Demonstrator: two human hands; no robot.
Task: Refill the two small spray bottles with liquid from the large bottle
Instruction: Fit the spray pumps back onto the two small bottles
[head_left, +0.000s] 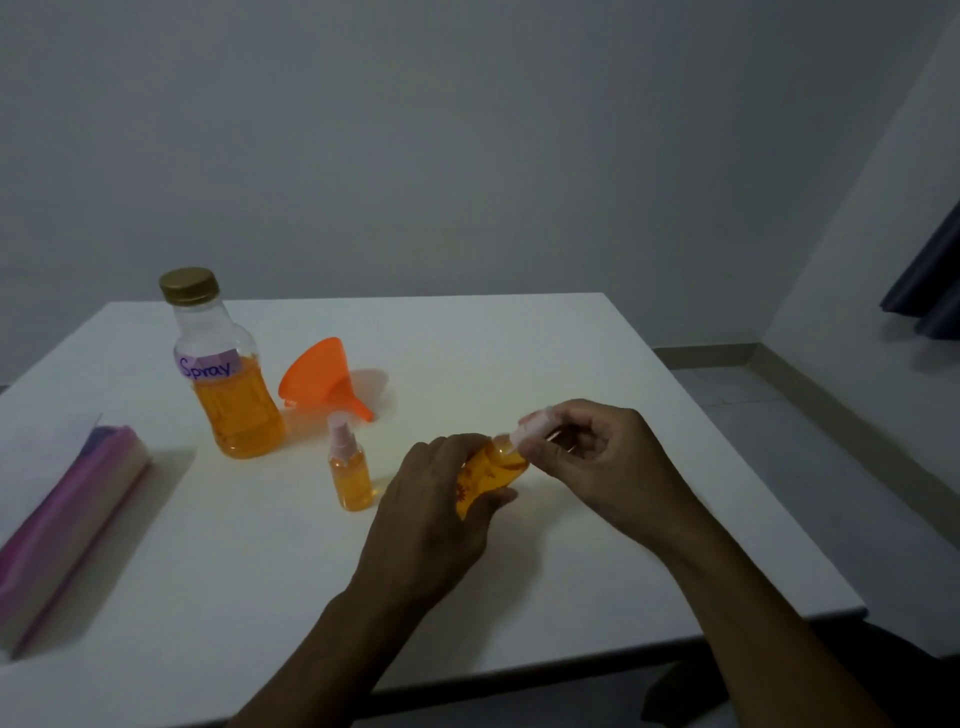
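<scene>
- The left hand (436, 514), just below the frame's centre, is wrapped around a small spray bottle (491, 470) of orange liquid, holding it tilted with its neck toward the upper right.
- The right hand (597, 457), right of centre, pinches the pale pink spray cap (530, 428) at that bottle's neck between thumb and fingers; whether the cap is seated on the neck or lifted off it cannot be told.
- A second small spray bottle (350, 470) stands upright just left of the left hand, its pink spray top on and orange liquid inside.
- The large bottle (223, 374) stands upper left of it, gold lid on, about half full of orange liquid, with a purple label reading "Spray".
- An orange funnel (324, 376) lies on its side just right of the large bottle.
- A pink and purple packet (67, 525) lies along the left edge of the frame.
- Everything rests on a white table (519, 338).
</scene>
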